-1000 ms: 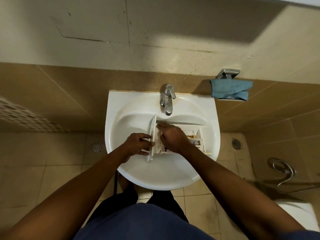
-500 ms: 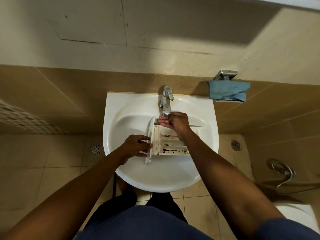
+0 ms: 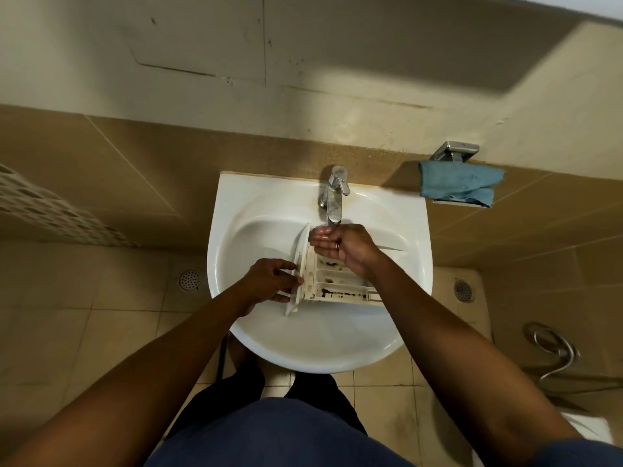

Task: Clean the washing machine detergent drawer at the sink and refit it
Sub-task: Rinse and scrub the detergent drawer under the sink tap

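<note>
White sink [image 3: 236,210] — white drawer [image 3: 337,284] with dark brown stains — blue cloth [image 3: 458,185].

1. A white wall-mounted sink [image 3: 414,264] with a rounded front edge carries the scene, its flat back ledge set against tan wall tiles.
2. A chrome tap [image 3: 333,200] stands at the middle of the ledge, spout reaching out over the bowl.
3. Inside the bowl lies a white detergent drawer [image 3: 332,281], front panel to the left and tilted, its long compartments streaked with dark brown residue.
4. The drawer's far end rests toward the bowl's right side; whether it touches the bottom cannot be told.
</note>
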### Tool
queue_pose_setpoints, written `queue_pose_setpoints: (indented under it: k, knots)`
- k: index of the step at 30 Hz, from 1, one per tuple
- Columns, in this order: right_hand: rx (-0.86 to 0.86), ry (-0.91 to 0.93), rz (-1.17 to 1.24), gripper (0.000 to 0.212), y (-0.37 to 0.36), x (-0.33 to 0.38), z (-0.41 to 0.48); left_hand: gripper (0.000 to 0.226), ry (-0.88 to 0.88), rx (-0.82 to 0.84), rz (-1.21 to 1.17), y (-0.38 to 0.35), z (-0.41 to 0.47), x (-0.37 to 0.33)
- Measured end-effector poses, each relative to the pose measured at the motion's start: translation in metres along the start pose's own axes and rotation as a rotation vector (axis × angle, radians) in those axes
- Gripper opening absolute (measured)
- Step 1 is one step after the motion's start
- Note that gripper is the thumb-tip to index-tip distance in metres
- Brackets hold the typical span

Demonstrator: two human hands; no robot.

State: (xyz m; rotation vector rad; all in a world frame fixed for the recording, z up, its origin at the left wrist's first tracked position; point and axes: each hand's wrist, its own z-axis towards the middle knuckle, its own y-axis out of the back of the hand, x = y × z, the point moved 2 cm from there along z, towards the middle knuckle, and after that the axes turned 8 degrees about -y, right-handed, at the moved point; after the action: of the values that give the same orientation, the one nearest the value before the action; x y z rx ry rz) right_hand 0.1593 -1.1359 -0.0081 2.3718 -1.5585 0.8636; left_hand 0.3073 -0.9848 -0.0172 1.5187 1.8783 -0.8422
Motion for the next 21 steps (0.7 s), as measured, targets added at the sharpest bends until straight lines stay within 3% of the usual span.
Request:
queue_pose_setpoints:
  k: [4,11,15,19,21]
  knots:
    - [0.000,0.052,-0.040,0.027,0.001,-0.007,-0.008,0.050,-0.001,-0.007,-0.009,0.001,0.001,0.001]
    - [-0.087,0.164,0.103,0.030,-0.004,-0.013,-0.003,0.054,0.002,-0.003,0.002,0.001,0.001,0.000]
    - [-0.106,0.172,0.142,0.028,-0.001,-0.008,-0.008,0.051,-0.003,-0.005,-0.002,0.001,0.000,0.000]
    - [-0.217,0.165,0.353,0.027,0.005,0.015,0.006,0.049,-0.004,-0.004,0.002,0.001,-0.001,0.000]
    - [-0.182,0.115,0.368,0.027,0.005,0.024,0.009,0.048,0.002,-0.007,0.004,0.001,0.000,0.000]
